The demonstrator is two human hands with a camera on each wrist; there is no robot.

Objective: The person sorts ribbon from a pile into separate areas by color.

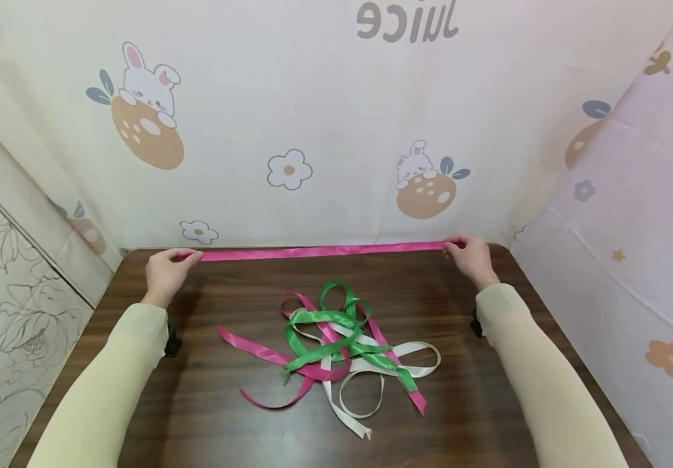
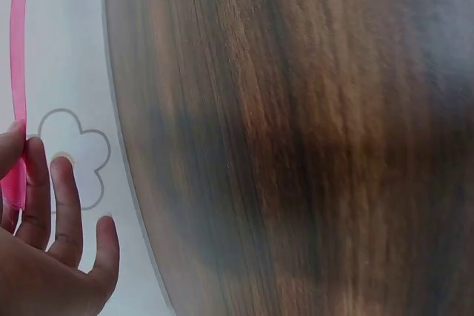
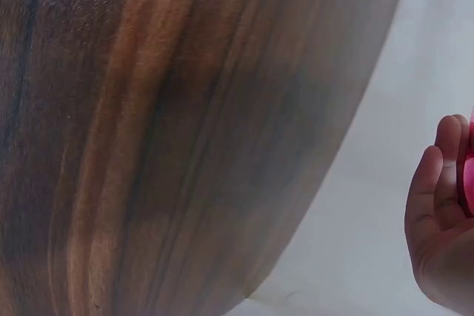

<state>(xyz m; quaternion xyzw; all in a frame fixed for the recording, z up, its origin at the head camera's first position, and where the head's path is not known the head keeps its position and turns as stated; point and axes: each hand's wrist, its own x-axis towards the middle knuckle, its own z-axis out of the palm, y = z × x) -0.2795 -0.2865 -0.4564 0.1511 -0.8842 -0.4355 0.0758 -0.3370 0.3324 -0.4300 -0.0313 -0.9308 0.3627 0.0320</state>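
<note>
A pink satin ribbon (image 1: 321, 251) stretches straight between both hands along the far edge of the table in the head view. My left hand (image 1: 168, 272) pinches its left end between thumb and index finger; in the left wrist view that hand (image 2: 55, 234) has its other fingers spread loosely beside the ribbon (image 2: 18, 49). At the other end, my right hand (image 1: 469, 257) pinches the ribbon with thumb and finger. The right wrist view catches this hand (image 3: 444, 220) at its edge, with a sliver of pink ribbon (image 3: 469, 175) by the fingers.
On the dark wooden table (image 1: 225, 422) lies a loose tangle of ribbons: green (image 1: 313, 317), pink (image 1: 257, 349) and white (image 1: 344, 419). A printed curtain (image 1: 324, 97) hangs behind the table's far edge. Another printed cloth (image 1: 623, 214) hangs along the right.
</note>
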